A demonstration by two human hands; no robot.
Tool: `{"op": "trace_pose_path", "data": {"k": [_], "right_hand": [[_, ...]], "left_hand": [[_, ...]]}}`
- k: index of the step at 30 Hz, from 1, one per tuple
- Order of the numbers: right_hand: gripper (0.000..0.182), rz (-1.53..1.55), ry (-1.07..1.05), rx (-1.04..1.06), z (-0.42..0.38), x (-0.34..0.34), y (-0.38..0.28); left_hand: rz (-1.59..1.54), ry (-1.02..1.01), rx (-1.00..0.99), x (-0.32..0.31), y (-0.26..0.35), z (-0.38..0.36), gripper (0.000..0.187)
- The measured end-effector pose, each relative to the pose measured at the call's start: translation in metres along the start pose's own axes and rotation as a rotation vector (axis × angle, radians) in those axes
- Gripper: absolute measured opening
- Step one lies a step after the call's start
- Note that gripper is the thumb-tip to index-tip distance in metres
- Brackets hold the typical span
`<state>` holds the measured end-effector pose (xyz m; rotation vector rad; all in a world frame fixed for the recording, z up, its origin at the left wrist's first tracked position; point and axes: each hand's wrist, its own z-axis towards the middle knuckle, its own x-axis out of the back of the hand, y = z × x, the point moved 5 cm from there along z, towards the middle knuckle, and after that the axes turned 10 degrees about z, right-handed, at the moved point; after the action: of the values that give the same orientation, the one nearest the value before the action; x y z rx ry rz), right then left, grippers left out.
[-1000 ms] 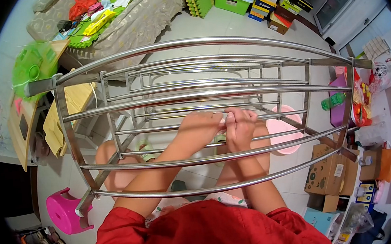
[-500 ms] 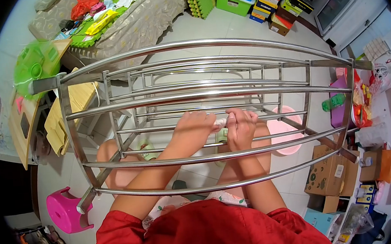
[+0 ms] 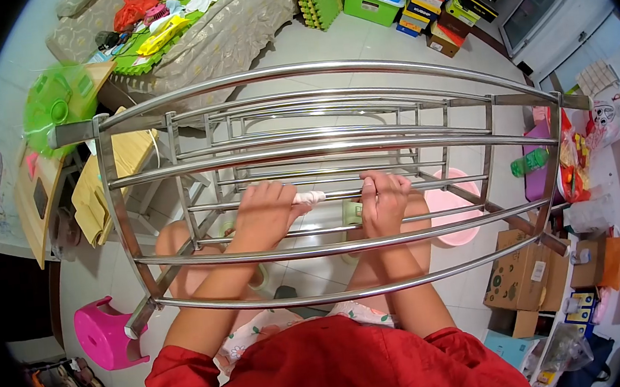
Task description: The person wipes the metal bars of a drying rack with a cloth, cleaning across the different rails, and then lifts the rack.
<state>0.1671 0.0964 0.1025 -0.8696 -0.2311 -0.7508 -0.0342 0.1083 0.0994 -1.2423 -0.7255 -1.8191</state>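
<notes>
In front of me stands a metal rack point(image 3: 345, 247) of shiny tubes with several tiers, reaching across most of the view. My left hand point(image 3: 265, 211) is closed round one of its inner rods, pressing a white wipe point(image 3: 310, 197) against it. The wipe is wrapped about the rod and pokes out to the right of the thumb; the rest is hidden in the palm. To the right, my right hand point(image 3: 385, 200) has its fingers curled round the same rod. A bare stretch of the rod shows between the wipe and my right hand.
A pink basin point(image 3: 457, 231) sits on the floor behind the rack's right side. At left are a pink stool point(image 3: 103, 334) and a wooden folding chair point(image 3: 111, 186). A cardboard box point(image 3: 511, 278) stands at right, and a covered bed point(image 3: 194, 78) lies beyond the rack.
My left hand has slid left along the rod with the white wipe, away from my right hand. The right hand has stayed nearly in place.
</notes>
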Motion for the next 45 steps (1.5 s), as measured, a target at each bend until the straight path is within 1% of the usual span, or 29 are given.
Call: {"op": "trace_pose_path", "data": {"k": [2,4,6,10,12,13,15,16,17,18,19,21,22,24,28,31,33,34,36,42,45], "right_hand": [[0.009,-0.007,0.006,0.008,0.000,0.000,-0.001],[0.012,-0.007,-0.025,-0.052,-0.001,0.000,0.002],[0.012,-0.014,-0.024,-0.048,0.000,0.000,0.002],[0.011,-0.026,-0.017,-0.037,0.000,-0.001,0.004],[0.011,-0.030,-0.020,-0.031,-0.001,-0.002,0.005],[0.011,-0.033,-0.023,-0.025,-0.001,-0.002,0.005],[0.011,-0.039,-0.025,-0.025,0.000,-0.002,0.004],[0.011,-0.045,-0.026,-0.028,0.000,-0.002,0.004],[0.011,-0.047,-0.026,-0.026,0.000,-0.002,0.004],[0.011,-0.031,-0.014,-0.017,0.001,-0.001,0.004],[0.011,-0.015,-0.002,-0.008,0.001,-0.001,0.003],[0.011,-0.015,-0.004,-0.017,0.000,-0.001,0.005],[0.012,-0.012,-0.007,-0.027,0.000,-0.002,0.006],[0.012,-0.018,-0.014,-0.026,-0.001,-0.002,0.005],[0.009,-0.028,0.004,0.014,-0.001,-0.003,0.003],[0.009,-0.029,-0.007,0.003,-0.002,-0.003,0.005],[0.009,-0.043,-0.016,0.002,-0.002,-0.003,0.005],[0.008,-0.055,-0.024,0.001,-0.002,-0.003,0.005],[0.008,-0.064,-0.013,0.014,-0.002,-0.002,0.003],[0.006,-0.067,0.006,0.039,-0.002,-0.003,0.001],[0.006,-0.079,0.007,0.044,-0.003,-0.003,0.002]], "left_hand": [[-0.060,-0.018,0.033,0.001,0.003,0.004,0.030],[-0.121,-0.034,0.065,0.002,0.004,0.010,0.031],[-0.122,-0.025,0.030,0.002,0.008,0.015,0.040],[-0.160,-0.078,0.011,-0.005,0.016,0.025,0.040],[-0.185,-0.090,-0.051,-0.011,0.028,0.032,0.038],[-0.186,-0.089,-0.050,-0.012,0.033,0.035,0.038],[-0.192,-0.074,-0.094,-0.013,0.047,0.041,0.027],[-0.193,-0.073,-0.093,-0.015,0.052,0.043,0.027],[-0.175,-0.027,-0.132,-0.016,0.059,0.045,0.021],[-0.158,0.018,-0.172,-0.017,0.064,0.046,0.020],[-0.160,0.020,-0.172,-0.019,0.066,0.047,0.020],[-0.114,0.121,-0.181,-0.018,0.070,0.046,0.023],[-0.116,0.122,-0.180,-0.018,0.070,0.046,0.023],[-0.104,0.117,-0.172,-0.017,0.069,0.045,0.019],[-0.091,0.154,-0.151,-0.014,0.066,0.042,0.018],[-0.112,0.119,-0.114,-0.010,0.061,0.038,0.015],[-0.173,0.100,-0.048,-0.009,0.051,0.033,0.015],[-0.174,0.100,-0.048,-0.009,0.047,0.030,0.015],[-0.108,0.132,-0.016,-0.007,0.035,0.022,0.015],[-0.051,0.066,-0.022,0.003,0.001,0.001,0.016],[-0.004,0.026,-0.007,-0.002,-0.013,-0.010,0.016]]}}
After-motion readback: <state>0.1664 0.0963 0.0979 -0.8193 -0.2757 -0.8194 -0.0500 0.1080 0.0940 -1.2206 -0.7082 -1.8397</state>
